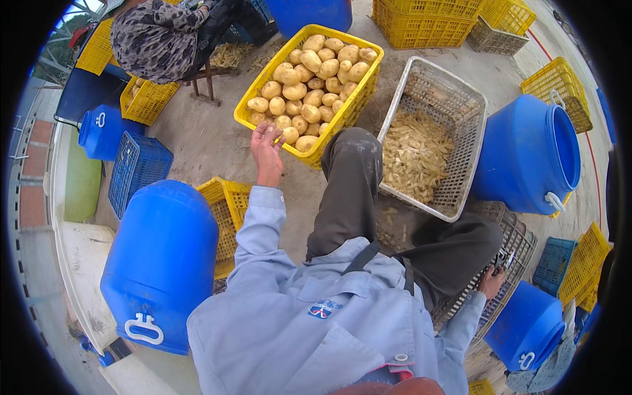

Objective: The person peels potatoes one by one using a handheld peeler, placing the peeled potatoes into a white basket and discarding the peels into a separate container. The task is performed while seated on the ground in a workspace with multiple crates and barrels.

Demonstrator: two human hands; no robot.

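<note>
A yellow plastic crate (243,116), piled with pale potatoes (311,98), stands ahead of me. My left hand (267,148) is at its near left corner, fingers apart and holding nothing; fingertips overlap the rim and nearest potatoes, though contact is unclear. Down at my right side, my right hand (492,282) is curled around a small dark tool (502,258) with a shiny metal part, its exact kind too small to tell. That hand is beside a grey slatted crate (513,252). To the right of my knee, a whitish plastic crate (436,69) holds a heap of potato peelings (417,153).
Blue plastic drums (160,256) stand close on my left and on my right (513,148). Stacked yellow crates (427,24) are at the back. Another person (153,42) in a patterned top sits at upper left. A blue crate (140,168) stands on the left.
</note>
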